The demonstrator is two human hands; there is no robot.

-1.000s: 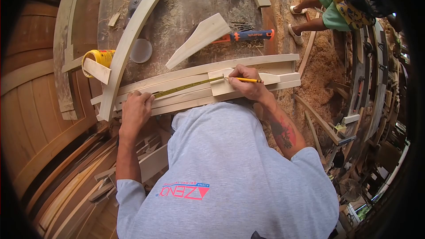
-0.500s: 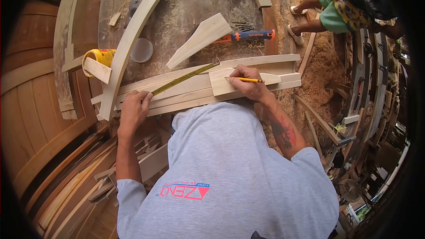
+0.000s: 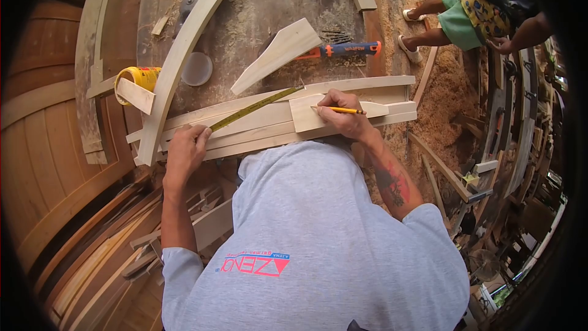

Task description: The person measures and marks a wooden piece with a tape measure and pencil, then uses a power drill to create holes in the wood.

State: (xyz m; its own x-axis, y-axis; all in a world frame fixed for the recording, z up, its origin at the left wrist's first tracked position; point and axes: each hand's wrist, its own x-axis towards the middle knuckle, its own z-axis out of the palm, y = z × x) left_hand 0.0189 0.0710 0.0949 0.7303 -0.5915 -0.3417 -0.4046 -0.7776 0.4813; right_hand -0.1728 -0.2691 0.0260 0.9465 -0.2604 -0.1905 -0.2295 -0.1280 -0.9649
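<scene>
Here, left hand (image 3: 186, 147): placed at the left of the work, with thumb and fingers together, clamped on the near end of the measuring tape (image 3: 254, 109).
Measuring tape: stretched slantwise to the far right, above the curved wood strips (image 3: 257, 129), with its tip close to the far side of the shaped board (image 3: 308, 116).
Right hand (image 3: 344, 117): closed around the pencil (image 3: 348, 110), with fingertips together on its shaft.
Pencil: yellow, with point turned left, at the face of the shaped board; contact too small to tell.
Shaped board: lying on the curved wood strips, wide at the left, narrower at the right, partly under the right hand.
Tapered board (image 3: 275, 55): farther away on the workbench (image 3: 245, 30), partly over an orange-and-blue tool (image 3: 350, 49).
Long curved piece (image 3: 159, 105): at the left, crossing over the strips' left ends.
Yellow tub (image 3: 149, 76): at the left, with a small wood block (image 3: 135, 96) at its mouth.
Other person (image 3: 465, 21): standing at the far right, in green shorts, near wood shavings (image 3: 447, 98).
</scene>
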